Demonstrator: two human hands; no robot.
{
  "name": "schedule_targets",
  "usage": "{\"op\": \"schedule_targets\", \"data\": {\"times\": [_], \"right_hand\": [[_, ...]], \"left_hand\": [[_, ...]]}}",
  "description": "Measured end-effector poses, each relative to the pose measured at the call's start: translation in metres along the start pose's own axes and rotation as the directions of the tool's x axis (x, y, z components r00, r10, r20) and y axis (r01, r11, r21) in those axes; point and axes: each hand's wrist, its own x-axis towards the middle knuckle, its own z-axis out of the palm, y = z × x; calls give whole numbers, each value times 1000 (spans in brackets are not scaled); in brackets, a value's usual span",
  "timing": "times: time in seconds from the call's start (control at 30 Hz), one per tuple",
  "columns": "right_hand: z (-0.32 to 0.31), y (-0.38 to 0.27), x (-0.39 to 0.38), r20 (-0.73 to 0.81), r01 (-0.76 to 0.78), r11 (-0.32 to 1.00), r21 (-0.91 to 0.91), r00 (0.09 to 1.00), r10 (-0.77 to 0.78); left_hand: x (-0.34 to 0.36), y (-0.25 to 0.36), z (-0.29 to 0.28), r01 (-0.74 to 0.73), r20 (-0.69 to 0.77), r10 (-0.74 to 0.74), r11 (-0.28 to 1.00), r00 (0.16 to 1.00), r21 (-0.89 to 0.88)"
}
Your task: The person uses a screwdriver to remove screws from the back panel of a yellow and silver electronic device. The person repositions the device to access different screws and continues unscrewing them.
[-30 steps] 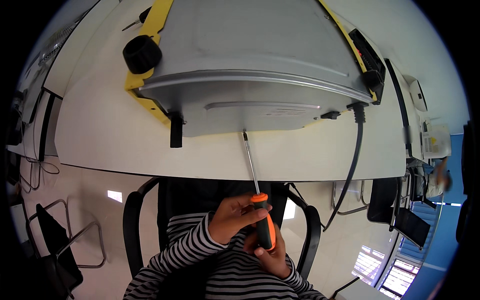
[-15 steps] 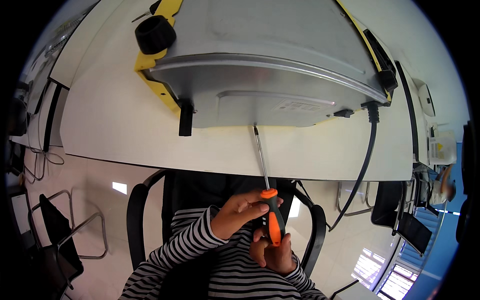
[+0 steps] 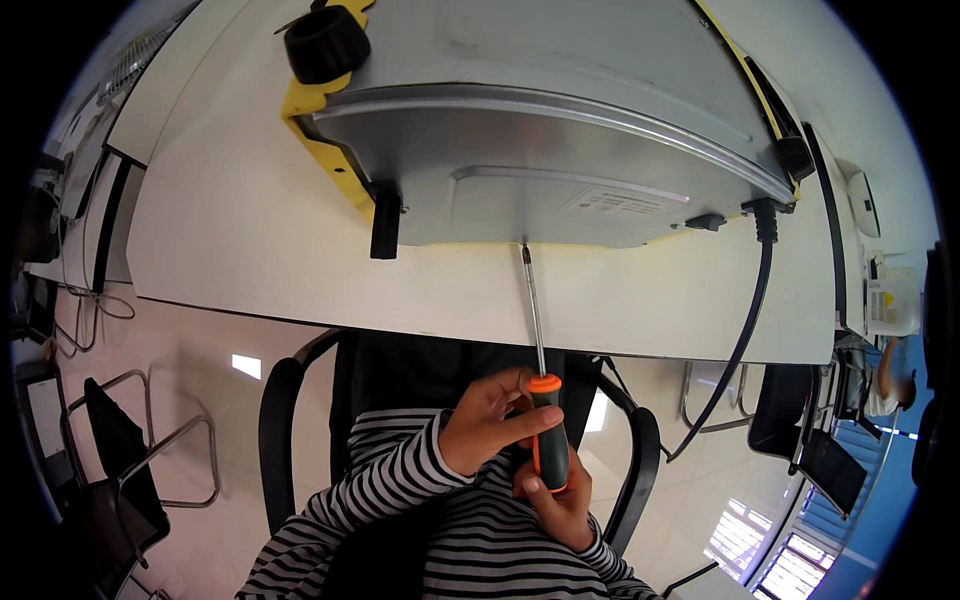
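A screwdriver with a dark green and orange handle points away from me, its steel shaft reaching over the table edge. Its tip meets, or nearly meets, a small screw at the lower edge of a grey metal case; actual contact is hard to see. My left hand is closed around the upper handle, thumb across it. Lower down, my right hand grips the handle's butt end, with some fingers hidden behind it.
The case lies on a white table, with yellow side panels, a black round foot and a black power cord hanging off the table edge at right. Black chair armrests flank me. Other chairs stand on both sides.
The screwdriver handle has turned in my hands: its broad orange panel faced up before, and now a dark green side does. The whole view has shifted slightly.
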Motion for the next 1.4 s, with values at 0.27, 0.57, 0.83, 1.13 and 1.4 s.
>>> {"op": "schedule_targets", "data": {"times": [0.27, 0.57, 0.83, 1.13, 1.4], "right_hand": [[2, -3, 5, 217, -138, 958, 251, 973, 84], [-3, 8, 4, 240, -126, 926, 356, 970, 39], [-9, -1, -1, -57, 109, 928, -357, 989, -138], [-2, -3, 7, 268, -112, 911, 396, 963, 2], [-2, 1, 7, 431, -343, 630, 697, 902, 14]], "left_hand": [[-3, 3, -3, -2, 96, 11, 995, 995, -100], [-4, 2, -3, 42, 34, -39, 994, 999, -101], [-2, 0, 3, 6, -70, -8, 999, 997, -37], [-7, 1, -8, -40, 130, 46, 998, 990, -52], [-5, 7, -8, 62, 176, -51, 996, 983, -59]]}}
